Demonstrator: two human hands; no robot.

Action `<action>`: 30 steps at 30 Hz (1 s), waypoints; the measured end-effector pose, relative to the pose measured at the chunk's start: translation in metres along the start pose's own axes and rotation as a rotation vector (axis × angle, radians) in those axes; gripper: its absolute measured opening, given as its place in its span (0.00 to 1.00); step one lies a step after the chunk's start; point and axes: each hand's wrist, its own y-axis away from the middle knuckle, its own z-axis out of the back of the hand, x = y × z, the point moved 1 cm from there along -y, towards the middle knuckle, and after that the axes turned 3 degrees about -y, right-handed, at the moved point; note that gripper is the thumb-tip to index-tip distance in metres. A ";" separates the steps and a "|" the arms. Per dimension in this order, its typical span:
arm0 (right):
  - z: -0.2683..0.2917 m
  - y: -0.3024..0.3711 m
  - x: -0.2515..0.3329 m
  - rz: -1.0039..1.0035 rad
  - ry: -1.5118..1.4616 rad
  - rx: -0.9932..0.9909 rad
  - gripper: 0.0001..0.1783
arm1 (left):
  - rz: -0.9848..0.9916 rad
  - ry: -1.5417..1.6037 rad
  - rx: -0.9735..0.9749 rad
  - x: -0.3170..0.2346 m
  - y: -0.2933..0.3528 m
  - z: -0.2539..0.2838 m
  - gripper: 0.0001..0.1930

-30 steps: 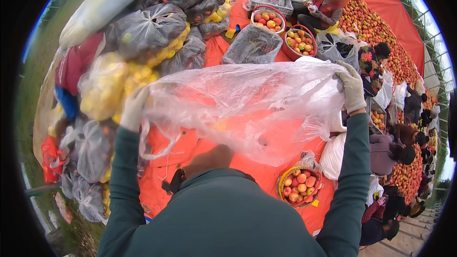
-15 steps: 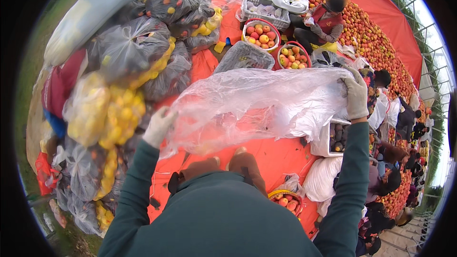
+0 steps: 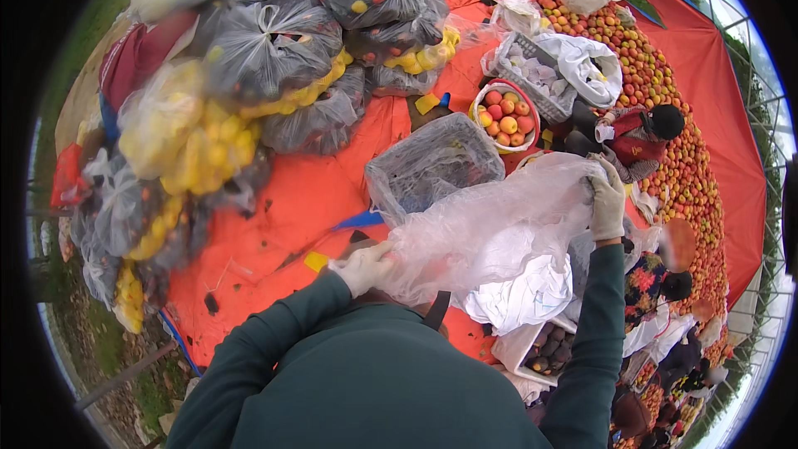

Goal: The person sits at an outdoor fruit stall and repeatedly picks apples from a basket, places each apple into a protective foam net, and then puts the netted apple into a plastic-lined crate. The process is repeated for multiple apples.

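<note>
A clear plastic sheet (image 3: 490, 208), perhaps an opened bag, stretches loosely between my hands. At its lower left end, my gloved left hand (image 3: 363, 268) is closed on the edge, close to my body. My gloved right hand (image 3: 609, 204) grips the upper right end, farther out, with its fingers folded over the plastic. Just beyond the sheet stands a grey crate (image 3: 492, 140) lined with thin clear plastic. Under the sheet's right half lies a crumpled white sack (image 3: 532, 287), above a white crate (image 3: 517, 347) holding dark round items.
Stacked clear bags of fruit (image 3: 274, 41) rise at left. Beyond the grey crate are a bucket of apples (image 3: 507, 116) and another crate (image 3: 553, 104). A seated co-worker (image 3: 644, 137) is at right by a long apple heap (image 3: 715, 208). Red tarp (image 3: 249, 241) covers the ground.
My view has swung, so the crate and bucket appear lower and the bags higher. My left hand has come in toward my body and my right hand; the sheet now hangs more bunched.
</note>
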 end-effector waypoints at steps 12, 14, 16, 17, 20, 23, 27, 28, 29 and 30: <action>-0.055 -0.151 -0.035 -0.123 -0.036 0.160 0.16 | 0.439 0.745 -0.159 -0.033 -0.096 0.033 0.18; -0.050 -0.173 -0.063 -0.232 0.057 0.190 0.16 | 0.404 0.630 -0.152 -0.029 -0.113 0.036 0.19; -0.045 -0.191 -0.092 -0.356 0.133 0.222 0.16 | 0.518 0.660 -0.063 -0.043 -0.128 0.046 0.21; -0.042 -0.200 -0.114 -0.327 0.164 0.212 0.16 | 0.644 0.755 -0.013 -0.052 -0.136 0.049 0.21; -0.040 -0.210 -0.140 -0.533 0.266 0.287 0.16 | 0.553 0.573 0.058 0.019 -0.175 0.003 0.22; -0.028 -0.226 -0.179 -0.596 0.403 0.452 0.17 | 0.589 0.486 0.062 0.010 -0.193 -0.007 0.23; -0.020 -0.252 -0.211 -0.705 0.438 0.664 0.14 | 0.646 0.415 0.036 0.001 -0.207 -0.033 0.22; -0.016 -0.259 -0.231 -0.703 0.409 0.715 0.13 | 0.674 0.461 0.022 -0.006 -0.210 -0.037 0.21; -0.012 -0.265 -0.250 -0.704 0.380 0.764 0.12 | 0.701 0.508 0.010 -0.011 -0.214 -0.045 0.19; -0.018 -0.271 -0.256 -0.737 0.423 0.846 0.12 | 0.593 0.452 -0.066 -0.002 -0.217 -0.061 0.18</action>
